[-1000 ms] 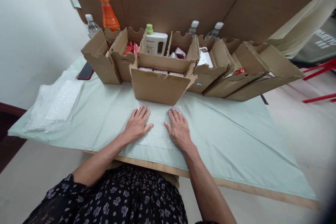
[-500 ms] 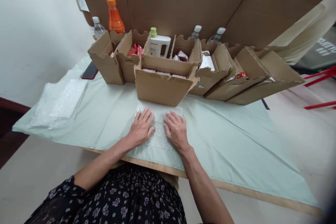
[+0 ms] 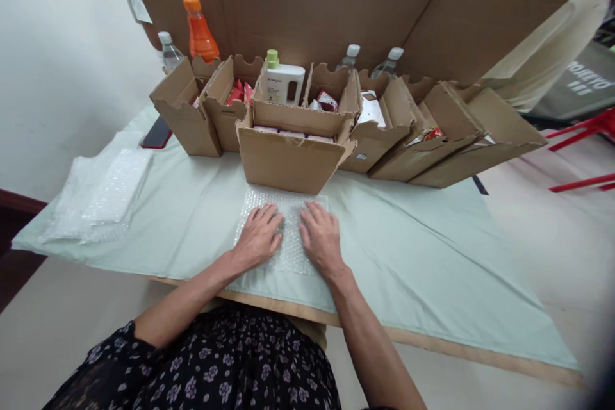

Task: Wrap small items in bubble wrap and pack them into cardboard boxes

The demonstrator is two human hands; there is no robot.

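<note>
A clear sheet of bubble wrap (image 3: 291, 250) lies flat on the pale green tablecloth (image 3: 408, 256), close to the table's front edge. My left hand (image 3: 260, 236) rests palm down on its left part, fingers stretched out. On the right part lies my right hand (image 3: 321, 235), also palm down with the fingers extended. Neither hand grips anything. Just beyond the sheet stands a low cardboard box (image 3: 283, 163) with several small packs inside, mostly hidden by its front wall.
Behind it runs a row of open cardboard boxes (image 3: 192, 131) with red packets and a white jug (image 3: 284, 84). A stack of bubble wrap (image 3: 113, 189) and a phone (image 3: 157, 133) lie at left. Bottles, one orange (image 3: 202, 35), stand behind, before a tall cardboard panel (image 3: 312, 0).
The view has shifted slightly, so the boxes and table appear a little further left. Both hands stay flat on the bubble wrap, hardly moved.
</note>
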